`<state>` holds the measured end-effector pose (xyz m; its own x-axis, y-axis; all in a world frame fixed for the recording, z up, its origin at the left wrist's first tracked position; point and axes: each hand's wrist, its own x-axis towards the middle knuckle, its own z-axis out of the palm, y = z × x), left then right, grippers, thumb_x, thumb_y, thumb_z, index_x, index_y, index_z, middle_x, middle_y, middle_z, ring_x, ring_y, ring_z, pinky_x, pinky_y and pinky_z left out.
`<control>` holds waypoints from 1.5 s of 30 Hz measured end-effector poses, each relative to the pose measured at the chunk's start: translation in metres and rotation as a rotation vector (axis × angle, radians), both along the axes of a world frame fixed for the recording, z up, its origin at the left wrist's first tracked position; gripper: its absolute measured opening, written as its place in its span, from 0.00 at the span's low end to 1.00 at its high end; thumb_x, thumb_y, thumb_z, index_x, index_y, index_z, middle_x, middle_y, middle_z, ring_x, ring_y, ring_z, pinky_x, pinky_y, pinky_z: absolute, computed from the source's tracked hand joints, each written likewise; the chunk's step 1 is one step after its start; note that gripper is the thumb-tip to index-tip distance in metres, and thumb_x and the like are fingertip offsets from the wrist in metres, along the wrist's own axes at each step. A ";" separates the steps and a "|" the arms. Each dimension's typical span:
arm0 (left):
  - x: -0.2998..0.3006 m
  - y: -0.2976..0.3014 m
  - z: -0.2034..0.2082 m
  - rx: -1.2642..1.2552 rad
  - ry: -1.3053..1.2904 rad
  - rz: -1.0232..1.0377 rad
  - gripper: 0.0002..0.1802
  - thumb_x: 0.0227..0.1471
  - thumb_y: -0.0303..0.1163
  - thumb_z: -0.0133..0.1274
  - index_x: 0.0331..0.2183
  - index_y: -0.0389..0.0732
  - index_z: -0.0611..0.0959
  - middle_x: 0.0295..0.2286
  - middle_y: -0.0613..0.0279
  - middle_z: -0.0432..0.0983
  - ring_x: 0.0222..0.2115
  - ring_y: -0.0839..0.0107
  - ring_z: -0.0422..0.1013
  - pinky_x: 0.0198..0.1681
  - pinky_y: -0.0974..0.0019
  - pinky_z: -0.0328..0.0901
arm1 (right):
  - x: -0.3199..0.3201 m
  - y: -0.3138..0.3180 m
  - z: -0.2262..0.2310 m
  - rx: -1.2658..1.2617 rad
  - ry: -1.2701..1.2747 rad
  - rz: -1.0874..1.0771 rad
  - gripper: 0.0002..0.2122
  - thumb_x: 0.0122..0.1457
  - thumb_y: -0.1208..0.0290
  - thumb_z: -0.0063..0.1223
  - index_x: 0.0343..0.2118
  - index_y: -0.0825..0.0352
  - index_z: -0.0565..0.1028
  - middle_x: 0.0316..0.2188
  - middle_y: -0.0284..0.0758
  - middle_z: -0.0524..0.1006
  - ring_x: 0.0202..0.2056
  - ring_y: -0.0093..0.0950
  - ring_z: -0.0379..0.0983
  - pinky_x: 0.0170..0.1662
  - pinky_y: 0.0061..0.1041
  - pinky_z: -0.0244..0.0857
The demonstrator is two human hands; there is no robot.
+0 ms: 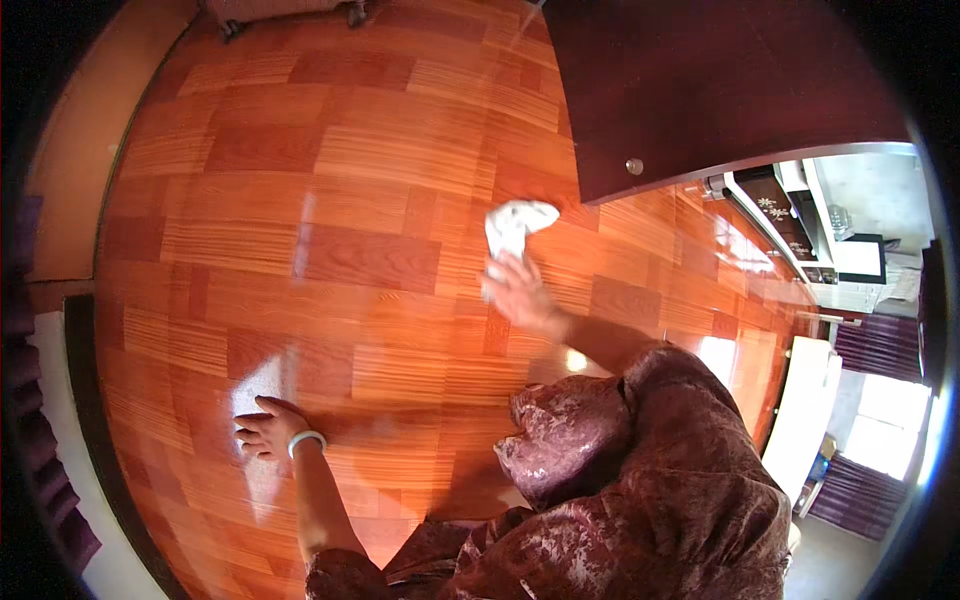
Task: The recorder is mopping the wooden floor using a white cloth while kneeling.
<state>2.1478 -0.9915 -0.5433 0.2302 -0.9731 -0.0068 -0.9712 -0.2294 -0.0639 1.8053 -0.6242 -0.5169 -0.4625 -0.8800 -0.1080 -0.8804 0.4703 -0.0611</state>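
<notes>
My left hand (268, 430) lies flat on the wood-patterned floor (370, 265), its fingers spread and holding nothing. A pale bracelet (307, 441) circles that wrist. Ahead and to the right, my right hand (520, 292) has hold of a white cloth (520, 222), pressing it against the floor. Most of the cloth sticks out beyond the fingertips, bent to the right. Part of it is hidden under the hand.
A dark red-brown wooden panel (720, 90) with a small round knob stands at the upper right. A wheeled brown case (285, 8) is at the far edge. Purple curtains (55, 470) hang at the left. A white cabinet (800, 415) stands at the right.
</notes>
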 end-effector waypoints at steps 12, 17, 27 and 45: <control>-0.008 0.000 0.004 -0.082 -0.009 -0.021 0.46 0.58 0.69 0.31 0.66 0.48 0.58 0.66 0.50 0.50 0.66 0.49 0.47 0.63 0.38 0.48 | -0.090 -0.174 -0.012 -0.149 0.124 -0.811 0.25 0.65 0.54 0.40 0.63 0.57 0.64 0.67 0.43 0.54 0.70 0.44 0.38 0.65 0.60 0.36; -0.008 0.001 0.002 -0.050 0.038 -0.025 0.45 0.59 0.67 0.33 0.67 0.47 0.56 0.66 0.49 0.48 0.66 0.47 0.45 0.63 0.37 0.45 | 0.040 -0.229 -0.014 -0.173 -0.005 0.077 0.23 0.62 0.55 0.47 0.60 0.55 0.68 0.64 0.39 0.61 0.68 0.41 0.47 0.64 0.58 0.41; -0.005 0.003 0.030 -0.009 0.078 0.003 0.45 0.59 0.65 0.35 0.67 0.46 0.56 0.66 0.48 0.47 0.66 0.48 0.45 0.66 0.43 0.42 | 0.022 -0.351 -0.010 -0.433 -0.793 0.465 0.26 0.64 0.57 0.46 0.65 0.52 0.62 0.69 0.35 0.54 0.69 0.39 0.47 0.70 0.40 0.40; 0.007 -0.006 0.034 0.006 0.119 0.002 0.45 0.59 0.62 0.40 0.67 0.45 0.54 0.67 0.49 0.44 0.68 0.49 0.39 0.68 0.46 0.38 | -0.142 -0.384 -0.011 -0.508 0.270 -0.286 0.27 0.59 0.51 0.51 0.62 0.52 0.66 0.66 0.40 0.53 0.65 0.47 0.48 0.65 0.46 0.52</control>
<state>2.1547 -0.9973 -0.5098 0.2291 -0.9726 -0.0401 -0.9716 -0.2309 0.0509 1.6634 -1.0087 -0.5275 -0.6393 -0.6285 0.4431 -0.7399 0.6597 -0.1318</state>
